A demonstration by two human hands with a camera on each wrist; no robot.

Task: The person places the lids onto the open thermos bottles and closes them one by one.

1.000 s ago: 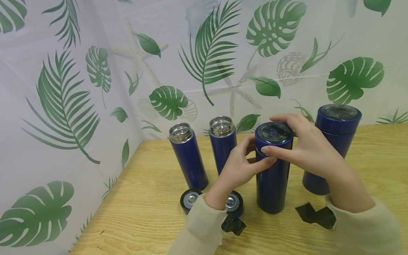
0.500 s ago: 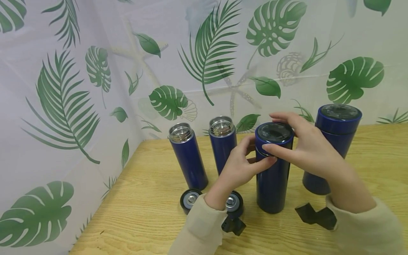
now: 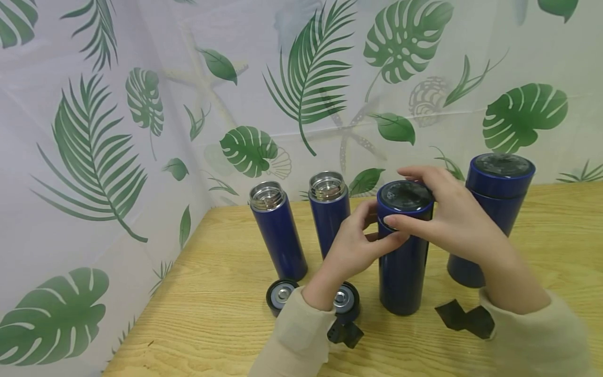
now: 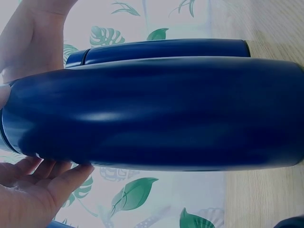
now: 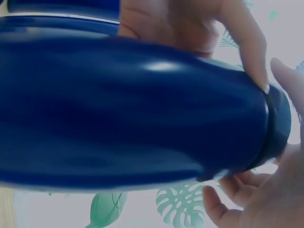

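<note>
A blue thermos bottle stands upright on the wooden table in the head view, its dark-topped lid seated on it. My left hand grips the upper body just below the lid, thumb in front. Around the lid curl the thumb and fingers of my right hand. In the left wrist view, the bottle body fills the middle, with left fingers along one side. The right wrist view has a dark seam between the body and the lid.
Two lidless blue bottles, one at the left and one nearer, show steel rims. Two upturned lids lie before them, one partly behind the left wrist. A lidded bottle stands right. Black folded pieces lie in front.
The lit digits on the lid have gone dark. My right thumb shifted slightly right along the lid, then back left. The left hand and bottle have stayed in place.
</note>
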